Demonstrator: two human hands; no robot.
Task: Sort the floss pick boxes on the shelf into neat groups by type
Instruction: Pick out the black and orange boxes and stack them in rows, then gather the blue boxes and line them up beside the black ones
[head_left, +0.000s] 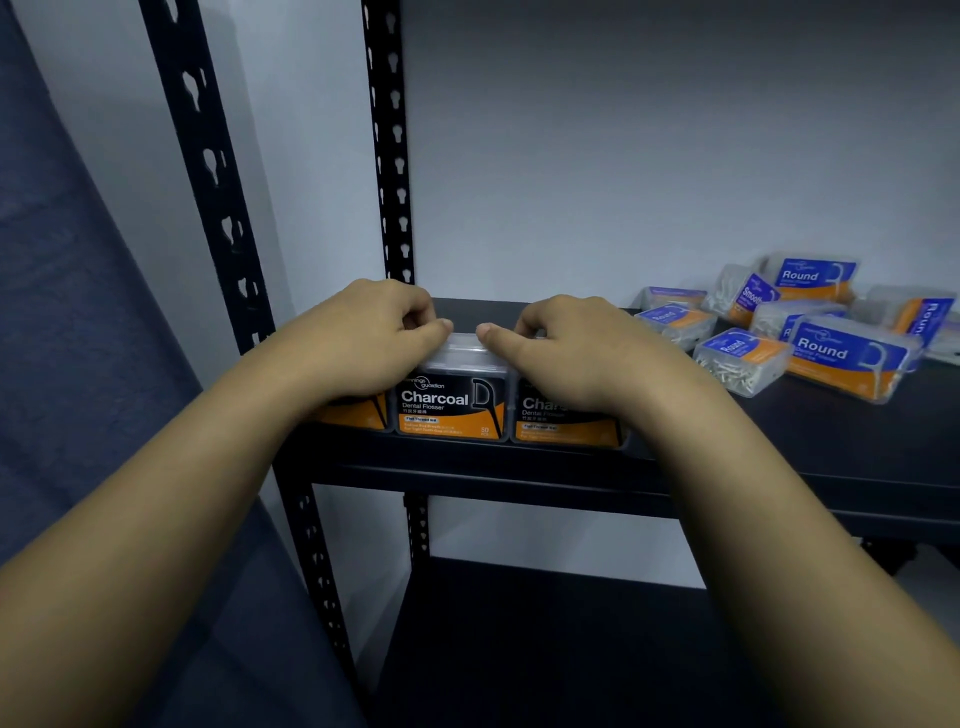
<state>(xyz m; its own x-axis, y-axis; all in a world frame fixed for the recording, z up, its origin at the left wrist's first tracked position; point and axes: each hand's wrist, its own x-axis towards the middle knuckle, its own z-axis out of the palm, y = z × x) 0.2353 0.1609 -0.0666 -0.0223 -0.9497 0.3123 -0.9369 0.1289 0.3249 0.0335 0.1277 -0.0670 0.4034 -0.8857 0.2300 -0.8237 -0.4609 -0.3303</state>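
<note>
Three black-and-orange Charcoal floss pick boxes stand upright in a row at the front left of the black shelf (519, 467). The middle Charcoal box (451, 402) shows its whole label. My left hand (363, 338) rests curled on top of the left Charcoal box (358, 415) and the middle one, its thumb on the middle box's clear lid. My right hand (561, 348) lies curled over the right Charcoal box (566, 428), its thumb touching the same lid. A loose heap of blue-and-orange Round and Smooth boxes (841, 353) lies at the right of the shelf.
A black perforated upright (389, 156) stands behind my left hand, and another upright (208, 171) stands nearer on the left. A white wall backs the shelf. A lower dark shelf (519, 649) shows below. Bare shelf surface separates the Charcoal row from the blue heap.
</note>
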